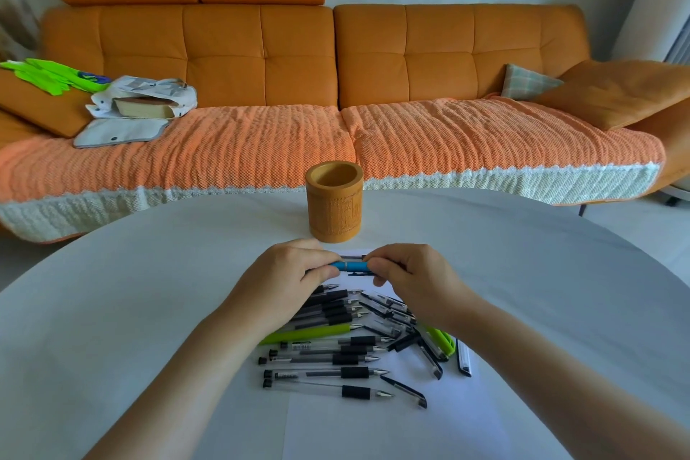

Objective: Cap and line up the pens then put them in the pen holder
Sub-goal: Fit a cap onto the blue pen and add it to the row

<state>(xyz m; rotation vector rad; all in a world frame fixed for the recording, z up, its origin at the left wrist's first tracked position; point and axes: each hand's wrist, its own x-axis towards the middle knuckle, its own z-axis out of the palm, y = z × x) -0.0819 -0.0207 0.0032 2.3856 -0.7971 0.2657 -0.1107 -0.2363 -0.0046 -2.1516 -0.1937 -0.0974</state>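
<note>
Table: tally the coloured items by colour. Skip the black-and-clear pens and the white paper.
Blue: 1, the blue pen
Lime green: 2, the lime green pen and the lime green cap
Tan: 1, the bamboo pen holder
Total: 4

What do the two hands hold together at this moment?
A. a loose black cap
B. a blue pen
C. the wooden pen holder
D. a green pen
B: the left hand and the right hand both grip a blue pen in front of the pen holder.
</note>
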